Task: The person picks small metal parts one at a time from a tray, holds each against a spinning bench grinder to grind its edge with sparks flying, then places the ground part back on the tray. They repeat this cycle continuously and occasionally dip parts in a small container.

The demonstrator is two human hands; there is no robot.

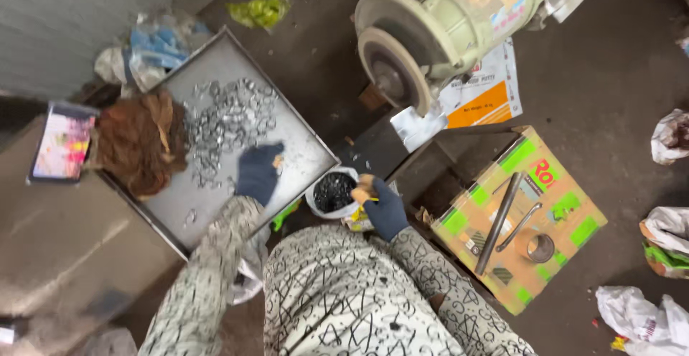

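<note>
L hand (258,173), gloved, is resting on the metal tray (301,123) w/ fingers pressed together, near the shiny metal pieces (230,123). R hand (380,204) is gripping the rim of a bag of dark bits (334,192), keeping it open; finger detail unclear.

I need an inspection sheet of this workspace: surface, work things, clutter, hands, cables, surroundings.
Surface: grey metal tray on a dark floor.
Work things: pile of small shiny metal pieces on the tray; white bag of dark pieces beside it.
Clutter: brown rag, cardboard box bearing metal rod and small tin, plastic bags.
Hands: left hand gloved, resting on the tray; right hand gloved, at the bag's rim.
Cables: nothing seen.
Surroundings: bench grinder, phone.
</note>
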